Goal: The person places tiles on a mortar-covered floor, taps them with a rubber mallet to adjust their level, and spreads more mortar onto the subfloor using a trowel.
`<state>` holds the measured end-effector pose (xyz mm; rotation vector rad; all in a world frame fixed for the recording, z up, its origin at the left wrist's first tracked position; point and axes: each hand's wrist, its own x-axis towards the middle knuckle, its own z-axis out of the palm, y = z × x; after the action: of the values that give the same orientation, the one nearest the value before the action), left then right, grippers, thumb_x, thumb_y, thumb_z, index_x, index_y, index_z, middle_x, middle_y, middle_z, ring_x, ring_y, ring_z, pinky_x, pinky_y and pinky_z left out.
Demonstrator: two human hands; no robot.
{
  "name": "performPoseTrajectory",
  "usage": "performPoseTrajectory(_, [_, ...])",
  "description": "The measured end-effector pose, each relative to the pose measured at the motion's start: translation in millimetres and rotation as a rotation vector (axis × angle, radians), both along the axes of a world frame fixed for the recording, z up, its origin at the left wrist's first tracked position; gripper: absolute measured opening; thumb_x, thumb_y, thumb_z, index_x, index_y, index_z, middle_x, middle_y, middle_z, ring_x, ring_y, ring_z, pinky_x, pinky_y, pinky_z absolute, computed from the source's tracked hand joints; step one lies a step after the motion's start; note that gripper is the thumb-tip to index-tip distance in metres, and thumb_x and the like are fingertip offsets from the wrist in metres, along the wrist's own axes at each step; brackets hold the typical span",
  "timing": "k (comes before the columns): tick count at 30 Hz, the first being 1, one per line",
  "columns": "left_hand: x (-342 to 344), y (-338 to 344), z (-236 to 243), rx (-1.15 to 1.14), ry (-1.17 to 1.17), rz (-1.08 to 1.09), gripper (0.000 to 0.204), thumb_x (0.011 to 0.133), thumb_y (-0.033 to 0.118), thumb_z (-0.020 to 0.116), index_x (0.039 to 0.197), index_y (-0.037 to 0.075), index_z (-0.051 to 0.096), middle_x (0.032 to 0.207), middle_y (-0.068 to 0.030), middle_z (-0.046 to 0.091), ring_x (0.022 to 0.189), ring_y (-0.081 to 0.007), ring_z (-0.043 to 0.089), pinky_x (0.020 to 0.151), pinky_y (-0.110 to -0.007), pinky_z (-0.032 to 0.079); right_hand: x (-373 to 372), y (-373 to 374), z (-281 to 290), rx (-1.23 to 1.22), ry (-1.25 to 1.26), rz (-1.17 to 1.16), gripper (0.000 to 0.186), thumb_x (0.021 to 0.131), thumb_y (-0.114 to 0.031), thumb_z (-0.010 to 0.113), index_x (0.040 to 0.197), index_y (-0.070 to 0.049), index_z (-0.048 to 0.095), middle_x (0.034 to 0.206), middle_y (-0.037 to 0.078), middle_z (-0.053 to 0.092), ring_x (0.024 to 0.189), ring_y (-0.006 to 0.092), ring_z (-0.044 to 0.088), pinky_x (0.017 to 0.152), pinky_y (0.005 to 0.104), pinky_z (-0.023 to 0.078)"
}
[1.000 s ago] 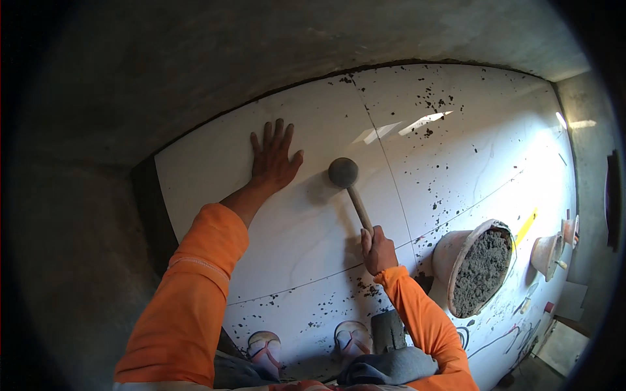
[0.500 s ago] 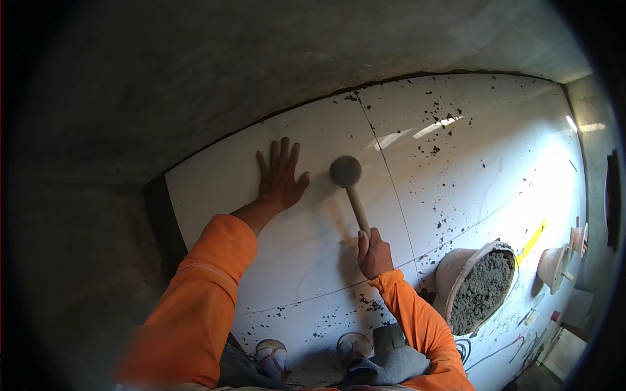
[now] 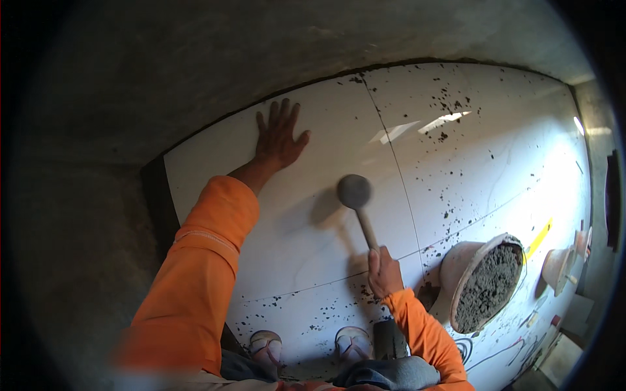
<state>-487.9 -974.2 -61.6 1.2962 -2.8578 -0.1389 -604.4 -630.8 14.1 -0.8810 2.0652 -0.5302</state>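
Left hand (image 3: 280, 135) spreads wide on a large glossy white tile (image 3: 277, 251); right hand (image 3: 385, 274) grips a grey round-headed wooden-handled mallet (image 3: 354, 191), probably best tapped lightly and squarely.

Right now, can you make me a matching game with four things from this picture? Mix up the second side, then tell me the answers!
Things:
1. left hand
2. bucket
3. left sleeve
4. right hand

Matches:
A. orange
B. wrapped around the mallet handle
C. spread open on a white tile
D. holding a grey, crumbly mix

Right pairs: 1-C, 2-D, 3-A, 4-B
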Motion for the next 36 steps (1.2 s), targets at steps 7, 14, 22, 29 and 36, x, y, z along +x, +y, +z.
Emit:
performPoseTrajectory(7, [-14, 8, 5, -0.004, -0.025, 0.053, 0.067, 0.093, 0.046, 0.040, 0.146, 0.009, 0.021, 0.153, -0.0155, 0.014, 0.141, -0.0359, 0.010, 0.111, -0.058, 0.008, -15, -38, -1, 0.005, 0.062, 0.116, 0.039, 0.097, -0.037, 0.042, 0.090, 0.002, 0.046, 0.066, 0.031, 0.057, 0.065, 0.0502, 0.057, 0.060, 0.0545, 0.046])
performPoseTrajectory(14, [-30, 47, -1, 0.021, -0.100, 0.120, 0.066, 0.094, 0.044, 0.037, 0.147, 0.009, 0.018, 0.154, -0.0169, 0.010, 0.142, -0.0374, 0.006, 0.111, -0.058, 0.006, -37, 1, -1, 0.008, -0.047, 0.053, 0.045, 0.097, -0.040, 0.041, 0.094, 0.004, 0.049, 0.065, 0.031, 0.057, 0.066, 0.0500, 0.057, 0.064, 0.0519, 0.047])
performPoseTrajectory(22, [-104, 24, -9, 0.002, 0.027, -0.181, 0.065, 0.094, 0.043, 0.037, 0.148, 0.012, 0.018, 0.155, -0.0153, 0.010, 0.143, -0.0351, 0.005, 0.113, -0.054, 0.003, -22, 142, 26, 0.033, -0.174, 0.009, 0.036, 0.095, -0.036, 0.044, 0.091, -0.002, 0.055, 0.070, 0.028, 0.056, 0.072, 0.0495, 0.055, 0.061, 0.0488, 0.044])
performPoseTrajectory(29, [-144, -6, 3, 0.027, 0.051, -0.414, 0.066, 0.093, 0.046, 0.037, 0.147, 0.012, 0.021, 0.155, -0.0137, 0.012, 0.144, -0.0293, 0.005, 0.115, -0.049, 0.003, -8, 215, 27, 0.073, -0.128, -0.115, 0.040, 0.095, -0.036, 0.048, 0.080, 0.000, 0.054, 0.061, 0.018, 0.053, 0.056, 0.0334, 0.056, 0.054, 0.0414, 0.042])
performPoseTrajectory(36, [-13, -15, -16, -0.006, 0.138, 0.060, 0.068, 0.094, 0.044, 0.038, 0.147, 0.006, 0.019, 0.153, -0.0157, 0.016, 0.143, -0.0273, 0.011, 0.115, -0.046, 0.005, -11, 225, 23, 0.057, -0.197, -0.250, 0.045, 0.096, -0.042, 0.045, 0.078, -0.001, 0.053, 0.056, 0.008, 0.049, 0.052, 0.0186, 0.050, 0.051, 0.0354, 0.040])
